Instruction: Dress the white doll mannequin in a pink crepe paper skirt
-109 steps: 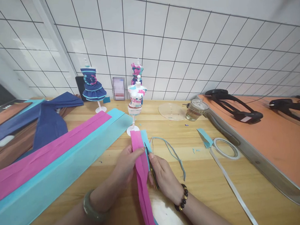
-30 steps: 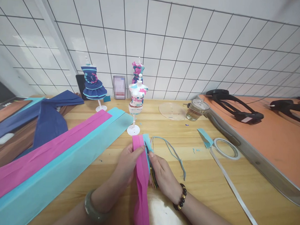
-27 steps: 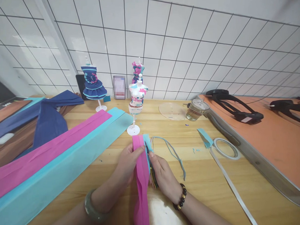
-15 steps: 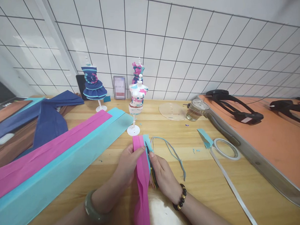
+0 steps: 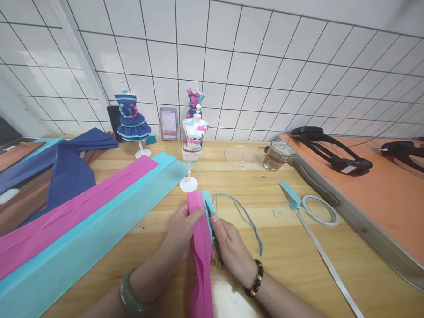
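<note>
Pink and long, the strip (image 5: 202,252) ran from twelve o'clock to six between my hands. My left hand (image 5: 181,228) pinched it near its far end. My right hand (image 5: 229,244) gripped dark scissors (image 5: 214,241), tips toward eleven, at the blue piece (image 5: 208,197) beside that strip. A white doll body (image 5: 193,137) stood just past them at twelve; a cord (image 5: 257,231) lay at two.

Three mannequins (image 5: 194,138), one glass (image 5: 277,159) and one clear disc (image 5: 242,158) sit toward the tabletop's (image 5: 274,260) back edge. Farther from it are two hands (image 5: 233,249), one pair of scissors (image 5: 217,249) and one tape roll (image 5: 333,220).
</note>
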Demonstrator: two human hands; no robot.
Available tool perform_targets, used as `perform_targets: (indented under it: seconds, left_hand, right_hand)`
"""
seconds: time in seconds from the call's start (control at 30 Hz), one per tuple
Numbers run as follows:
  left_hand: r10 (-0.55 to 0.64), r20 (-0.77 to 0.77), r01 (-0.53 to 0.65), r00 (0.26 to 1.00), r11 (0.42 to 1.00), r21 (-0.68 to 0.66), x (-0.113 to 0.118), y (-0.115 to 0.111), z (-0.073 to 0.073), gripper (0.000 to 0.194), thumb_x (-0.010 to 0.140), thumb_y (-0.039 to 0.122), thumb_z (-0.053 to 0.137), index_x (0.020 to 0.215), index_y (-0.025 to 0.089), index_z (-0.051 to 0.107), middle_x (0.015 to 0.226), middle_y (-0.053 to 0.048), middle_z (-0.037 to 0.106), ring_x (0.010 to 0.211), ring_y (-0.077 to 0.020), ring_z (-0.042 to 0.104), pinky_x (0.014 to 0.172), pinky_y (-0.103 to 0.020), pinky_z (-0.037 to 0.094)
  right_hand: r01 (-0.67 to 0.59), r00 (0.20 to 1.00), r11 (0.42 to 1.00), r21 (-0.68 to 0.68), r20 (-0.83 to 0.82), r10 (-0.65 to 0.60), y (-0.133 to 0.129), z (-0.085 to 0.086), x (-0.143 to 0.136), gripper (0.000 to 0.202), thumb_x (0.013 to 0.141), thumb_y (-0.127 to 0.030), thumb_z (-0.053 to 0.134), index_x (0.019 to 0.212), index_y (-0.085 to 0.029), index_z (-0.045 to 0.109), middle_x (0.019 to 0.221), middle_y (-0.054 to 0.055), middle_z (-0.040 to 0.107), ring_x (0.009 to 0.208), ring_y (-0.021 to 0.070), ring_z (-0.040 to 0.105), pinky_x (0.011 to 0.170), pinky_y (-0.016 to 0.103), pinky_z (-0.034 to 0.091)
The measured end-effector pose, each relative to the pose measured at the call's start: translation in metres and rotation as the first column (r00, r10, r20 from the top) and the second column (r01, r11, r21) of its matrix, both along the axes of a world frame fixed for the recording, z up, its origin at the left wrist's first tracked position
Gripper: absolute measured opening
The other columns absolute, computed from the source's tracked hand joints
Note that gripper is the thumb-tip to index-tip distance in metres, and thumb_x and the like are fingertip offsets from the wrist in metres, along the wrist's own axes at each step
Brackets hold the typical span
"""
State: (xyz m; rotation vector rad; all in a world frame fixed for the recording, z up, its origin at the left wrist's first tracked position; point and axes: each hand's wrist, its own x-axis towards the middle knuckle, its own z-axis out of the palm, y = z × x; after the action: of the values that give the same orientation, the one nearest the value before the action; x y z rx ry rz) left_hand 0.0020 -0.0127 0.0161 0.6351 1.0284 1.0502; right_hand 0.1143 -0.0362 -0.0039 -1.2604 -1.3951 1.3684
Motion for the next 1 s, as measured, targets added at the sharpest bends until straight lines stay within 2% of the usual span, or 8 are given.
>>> perform_targets:
  seconds: [0.23, 0.47, 0.57, 0.73, 1.0]
  left_hand:
    - [0.0, -0.039, 0.0, 0.999, 1.0, 0.022, 0.0, 0.001, -0.003, 0.022, 0.064, 0.033, 0.067, 0.069, 0.016, 0.055, 0.05, 0.003, 0.054, 0.042, -0.0116, 0.052, 0.043, -0.023, 0.042]
    - [-0.023, 0.002, 0.023, 1.0, 0.999, 0.022, -0.002, 0.003, -0.001, 0.021, 0.069, 0.033, 0.063, 0.069, 0.017, 0.05, 0.046, 0.006, 0.049, 0.039, -0.01, 0.047, 0.038, -0.02, 0.037]
    - [0.02, -0.013, -0.02, 1.0, 0.998, 0.055, -0.004, 0.006, -0.002, 0.022, 0.07, 0.033, 0.063, 0.065, 0.017, 0.048, 0.045, 0.007, 0.047, 0.039, -0.0085, 0.045, 0.038, -0.019, 0.037]
    - [-0.012, -0.06, 0.016, 0.998, 0.998, 0.058, -0.008, 0.01, -0.007, 0.021, 0.07, 0.031, 0.061, 0.063, 0.018, 0.047, 0.043, 0.006, 0.047, 0.037, -0.0102, 0.046, 0.037, -0.021, 0.037]
    - [-0.006, -0.087, 0.009, 0.996, 0.999, 0.039, -0.003, 0.004, -0.005, 0.019, 0.066, 0.031, 0.063, 0.065, 0.017, 0.051, 0.046, 0.005, 0.049, 0.037, -0.0101, 0.047, 0.036, -0.02, 0.037]
  right_hand:
    - [0.016, 0.997, 0.999, 0.039, 0.073, -0.019, 0.001, 0.0, 0.0, 0.048, 0.091, -0.054, 0.026, 0.062, -0.02, 0.043, 0.043, -0.005, 0.044, 0.042, 0.0111, 0.044, 0.048, 0.023, 0.037]
    - [-0.008, 0.999, 1.0, 0.008, 0.036, 0.008, 0.0, -0.002, 0.001, 0.049, 0.092, -0.053, 0.024, 0.06, -0.02, 0.042, 0.036, -0.006, 0.043, 0.033, 0.0093, 0.04, 0.041, 0.021, 0.034]
    - [-0.024, 1.0, 1.0, -0.002, 0.005, 0.024, 0.0, -0.005, 0.0, 0.047, 0.092, -0.052, 0.024, 0.063, -0.02, 0.042, 0.034, -0.007, 0.042, 0.031, 0.0087, 0.038, 0.039, 0.02, 0.034]
    - [-0.047, 0.999, 0.998, -0.028, -0.018, 0.047, -0.001, -0.01, 0.0, 0.044, 0.092, -0.053, 0.026, 0.068, -0.02, 0.044, 0.034, -0.007, 0.042, 0.03, 0.0088, 0.038, 0.037, 0.019, 0.033]
    - [-0.031, 0.999, 0.999, 0.026, -0.025, 0.032, -0.003, -0.006, -0.001, 0.051, 0.092, -0.051, 0.025, 0.058, -0.019, 0.044, 0.038, -0.005, 0.043, 0.035, 0.0087, 0.042, 0.042, 0.02, 0.036]
